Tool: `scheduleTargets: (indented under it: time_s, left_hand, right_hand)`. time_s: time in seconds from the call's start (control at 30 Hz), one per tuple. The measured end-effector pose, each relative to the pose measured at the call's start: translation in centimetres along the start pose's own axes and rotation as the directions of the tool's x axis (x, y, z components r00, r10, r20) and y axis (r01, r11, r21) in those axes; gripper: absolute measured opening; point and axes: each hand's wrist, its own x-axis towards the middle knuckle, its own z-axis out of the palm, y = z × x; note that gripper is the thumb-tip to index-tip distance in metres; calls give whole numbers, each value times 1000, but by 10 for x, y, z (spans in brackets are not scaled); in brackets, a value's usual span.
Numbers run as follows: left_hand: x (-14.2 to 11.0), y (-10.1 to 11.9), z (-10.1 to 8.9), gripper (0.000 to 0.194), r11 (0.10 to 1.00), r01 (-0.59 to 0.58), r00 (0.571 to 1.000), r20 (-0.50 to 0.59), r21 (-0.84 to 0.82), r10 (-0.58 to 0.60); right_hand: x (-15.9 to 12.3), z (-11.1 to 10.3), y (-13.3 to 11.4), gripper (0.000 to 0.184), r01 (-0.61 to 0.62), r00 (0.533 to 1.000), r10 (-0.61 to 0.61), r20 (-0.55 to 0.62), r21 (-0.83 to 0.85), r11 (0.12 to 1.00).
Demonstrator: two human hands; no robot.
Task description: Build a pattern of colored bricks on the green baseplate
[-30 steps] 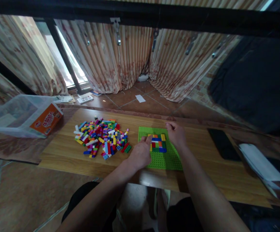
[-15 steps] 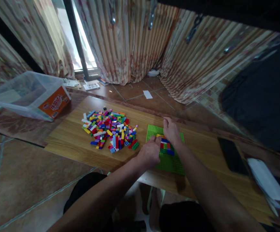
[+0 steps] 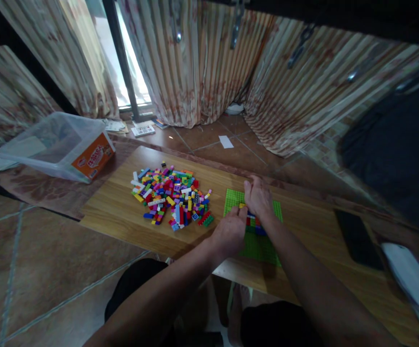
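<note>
A green studded baseplate [image 3: 260,253] lies on the wooden table, bearing a low block of toy bricks [image 3: 255,224] in red, blue, yellow, white and green. My left hand [image 3: 232,230] is closed at the left edge of this block, its fingertips against the bricks near a yellow one. Over the far side of the block, my right hand [image 3: 259,196] is closed too, its fingers bent down close to my left fingertips. Whatever either hand pinches is hidden by the fingers. Both hands cover much of the block.
To the left a heap of loose toy bricks [image 3: 171,197] spreads over the wooden table [image 3: 118,209]. Past it stands a clear plastic bin [image 3: 53,161] with an orange label. A black phone-like slab [image 3: 359,238] and a white object [image 3: 410,274] lie on the right.
My right hand has come from the baseplate's far right in over the bricks, beside my left hand. My left hand stays at the block's left edge. The camera view has turned and shifted.
</note>
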Motion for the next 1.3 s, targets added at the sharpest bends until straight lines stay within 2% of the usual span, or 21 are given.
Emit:
scheduleTargets:
  time_s: [0.07,0.13,0.23,0.37,0.47,0.6,0.77,0.93,1.17,1.3]
  left_hand:
    - [0,1,-1,72,1000,-4,1000,10,9,4]
    - [1,2,-4,69,1000,-10,1000,6,21,10]
    - [3,0,-13,57,998,6,1000,-21,57,-5]
    - [5,-16,-39,37,984,114,993,-56,139,-107]
    - [3,-37,-64,28,962,170,984,-81,214,-156]
    - [-6,-59,-86,27,956,151,988,3,250,-157]
    - [-19,-56,-97,39,953,117,985,89,278,-146]
    - [-23,-50,-93,37,961,-17,989,144,275,-24]
    - [-22,-52,-83,29,952,-96,989,138,290,58]
    - [-18,-46,-83,23,952,-82,992,116,295,49]
  right_hand:
    - [1,-2,1,48,-34,999,34,-4,64,997]
    - [3,-3,6,46,-99,994,108,-29,221,970]
    - [7,-6,19,48,-195,962,261,-81,463,865]
    - [6,-20,36,52,-247,920,374,-117,569,785]
    - [-11,-37,43,42,-232,928,362,-83,634,738]
    - [-47,-52,42,35,-245,962,271,31,532,811]
    - [-79,-47,30,42,-212,977,194,84,401,891]
    - [-77,-41,23,45,-113,993,105,45,284,952]
    - [-70,-41,24,43,-187,982,180,53,337,923]
    - [-71,-42,26,40,-208,977,207,44,371,905]
